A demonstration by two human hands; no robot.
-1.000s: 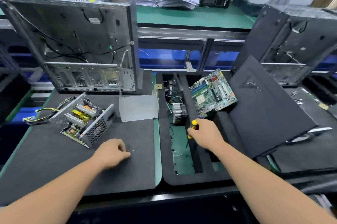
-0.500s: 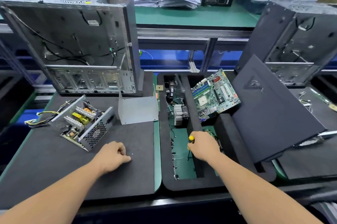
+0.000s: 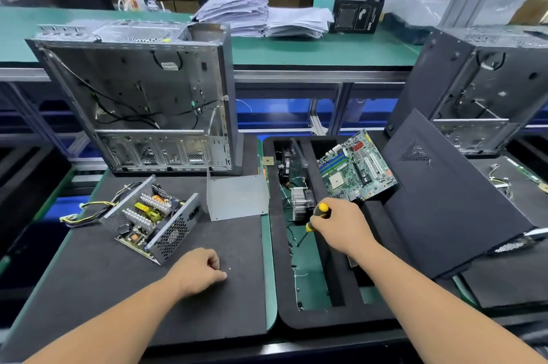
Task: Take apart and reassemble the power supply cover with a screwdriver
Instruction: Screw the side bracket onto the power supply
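Observation:
The opened power supply (image 3: 151, 216) lies on the black foam mat (image 3: 89, 289), its circuit board and heatsinks exposed. Its grey metal cover (image 3: 237, 196) stands apart on the mat to the right of it. A tiny screw (image 3: 231, 268) lies on the mat just right of my left hand (image 3: 197, 270), which rests as a closed fist near the mat's front. My right hand (image 3: 341, 227) grips a yellow-and-black screwdriver (image 3: 318, 214) over the foam tray (image 3: 311, 316), its tip pointing down to the left.
An open silver computer case (image 3: 142, 96) stands behind the mat. In the tray there are a heatsink with fan (image 3: 301, 203) and a green motherboard (image 3: 355, 169). A black side panel (image 3: 444, 200) leans at the right, in front of a second case (image 3: 480, 87). Paper stacks (image 3: 261, 19) lie on the far bench.
My right hand has lifted the screwdriver a little above the tray, so more of the handle and shaft shows. My left fist stays on the mat.

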